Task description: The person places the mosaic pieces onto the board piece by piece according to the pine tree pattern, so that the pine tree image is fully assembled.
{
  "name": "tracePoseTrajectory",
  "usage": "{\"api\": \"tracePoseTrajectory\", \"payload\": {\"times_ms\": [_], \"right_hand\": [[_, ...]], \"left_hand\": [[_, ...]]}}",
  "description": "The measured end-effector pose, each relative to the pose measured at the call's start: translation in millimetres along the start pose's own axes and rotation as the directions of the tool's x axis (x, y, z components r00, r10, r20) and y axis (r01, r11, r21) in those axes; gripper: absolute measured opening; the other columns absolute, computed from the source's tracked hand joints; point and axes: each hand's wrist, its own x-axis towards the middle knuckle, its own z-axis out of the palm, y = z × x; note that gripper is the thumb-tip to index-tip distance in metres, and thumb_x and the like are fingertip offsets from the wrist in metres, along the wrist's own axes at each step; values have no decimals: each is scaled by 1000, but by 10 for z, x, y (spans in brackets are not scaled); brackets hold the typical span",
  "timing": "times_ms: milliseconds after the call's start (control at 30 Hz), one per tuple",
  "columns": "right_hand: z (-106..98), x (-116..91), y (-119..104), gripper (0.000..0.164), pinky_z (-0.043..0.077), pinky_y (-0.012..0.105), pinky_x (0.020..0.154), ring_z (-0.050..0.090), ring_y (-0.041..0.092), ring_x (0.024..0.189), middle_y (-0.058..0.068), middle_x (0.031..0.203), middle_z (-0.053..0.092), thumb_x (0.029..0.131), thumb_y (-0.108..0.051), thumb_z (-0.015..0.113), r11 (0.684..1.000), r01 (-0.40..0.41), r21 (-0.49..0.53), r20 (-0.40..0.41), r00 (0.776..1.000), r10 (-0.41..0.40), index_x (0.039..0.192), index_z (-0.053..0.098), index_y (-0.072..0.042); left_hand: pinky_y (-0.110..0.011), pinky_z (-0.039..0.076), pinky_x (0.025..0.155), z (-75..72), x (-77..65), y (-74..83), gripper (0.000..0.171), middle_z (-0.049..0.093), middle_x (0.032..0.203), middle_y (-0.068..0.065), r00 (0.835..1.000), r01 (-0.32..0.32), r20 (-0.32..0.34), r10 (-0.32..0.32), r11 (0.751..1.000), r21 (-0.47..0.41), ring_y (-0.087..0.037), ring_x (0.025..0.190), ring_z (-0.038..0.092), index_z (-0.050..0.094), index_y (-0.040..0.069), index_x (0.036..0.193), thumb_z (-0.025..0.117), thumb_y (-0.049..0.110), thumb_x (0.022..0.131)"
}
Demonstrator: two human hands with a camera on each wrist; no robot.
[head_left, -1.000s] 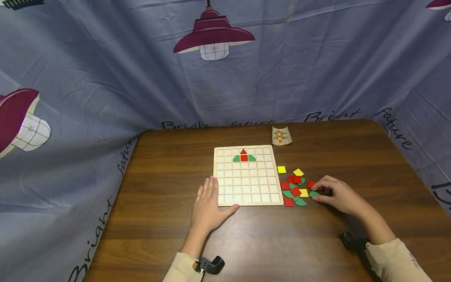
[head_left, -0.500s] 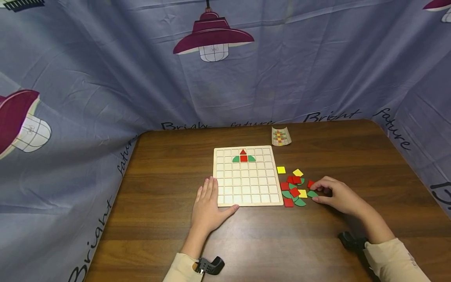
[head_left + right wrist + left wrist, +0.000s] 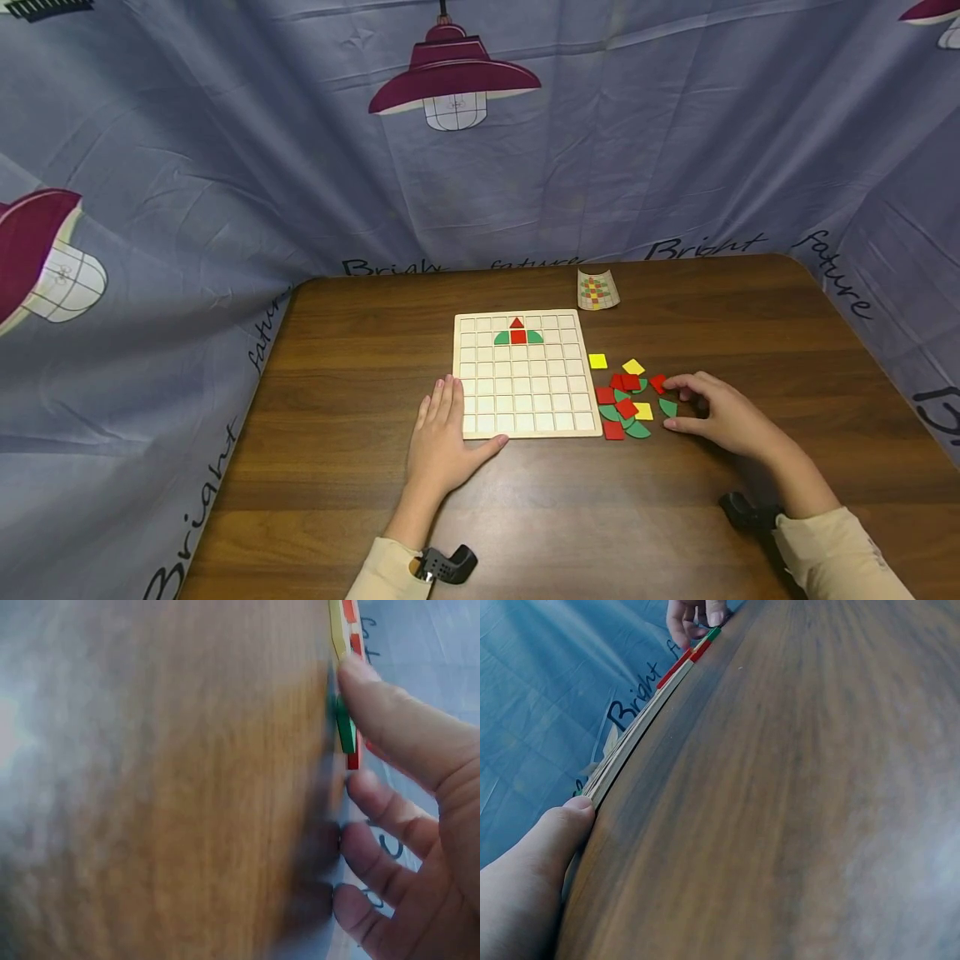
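Observation:
A pale wooden grid board (image 3: 528, 404) lies flat on the table. Near its far edge sit a red triangle (image 3: 517, 323), a red square (image 3: 518, 337) under it, and a green quarter-circle on each side. My left hand (image 3: 442, 433) rests at the board's left front corner, fingers straight along the side, thumb (image 3: 574, 810) at the front edge. To the right of the loose pieces, my right hand (image 3: 708, 406) has thumb and index finger spread apart. A green quarter-circle tile (image 3: 667, 407) lies between them on the table, and the index fingertip is at a red square tile (image 3: 657, 383).
Several loose red, green and yellow tiles (image 3: 626, 408) lie partly overlapping between the board and my right hand. A curved pattern card (image 3: 597, 290) stands behind the board's far right corner. A printed curtain (image 3: 480, 200) surrounds the wooden table (image 3: 360, 358).
My right thumb and index finger have spread apart around the green quarter-circle, which has turned. The red square by the index fingertip has shifted slightly away and left. My left hand stays put.

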Motion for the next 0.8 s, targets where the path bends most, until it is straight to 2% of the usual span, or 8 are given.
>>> {"api": "tracePoseTrajectory", "payload": {"times_ms": [133, 267, 433, 667, 800], "right_hand": [[6, -28, 9, 41, 45, 21, 71, 52, 6, 89, 0, 105, 63, 79, -32, 84, 999, 35, 13, -17, 999, -35, 115, 70, -17], [3, -35, -10, 31, 44, 21, 72, 50, 8, 88, -1, 106, 64, 81, -30, 82, 1000, 7, 15, -20, 1000, -7, 108, 72, -19], [1, -27, -52, 27, 45, 22, 73, 52, 9, 88, -2, 105, 66, 81, -26, 83, 1000, -18, -8, -18, 1000, 18, 104, 72, -19], [-15, -12, -92, 27, 45, 23, 67, 53, 10, 80, -3, 92, 63, 81, -23, 82, 997, -75, 19, 18, 997, 75, 98, 63, -18], [2, -8, -85, 23, 44, 21, 62, 51, 6, 74, -4, 85, 61, 83, -18, 80, 998, -49, 41, 29, 998, 48, 99, 64, -18]], "left_hand": [[-43, 13, 127, 1, -1, 1, 119, 16, 167, -9, 1000, 1, 1, -1, 1000, 3, -21, 156, 11, 16, 7, 159, 42, 89, 77], [-43, 14, 127, 1, 1, 2, 118, 16, 167, -9, 1000, 0, -2, 0, 1000, 5, -21, 156, 11, 16, 8, 159, 43, 89, 78], [-43, 14, 127, 0, 5, 0, 118, 16, 167, -9, 1000, -5, -7, 5, 1000, 8, -21, 156, 12, 17, 7, 159, 43, 89, 78], [-43, 13, 127, 2, 3, -4, 119, 15, 167, -9, 1000, -2, -1, 2, 1000, 9, -21, 156, 11, 16, 7, 159, 42, 89, 77], [-43, 13, 127, 5, 6, -5, 119, 14, 167, -8, 1000, 0, 4, 0, 1000, 9, -21, 156, 10, 15, 8, 159, 42, 90, 77]]}}
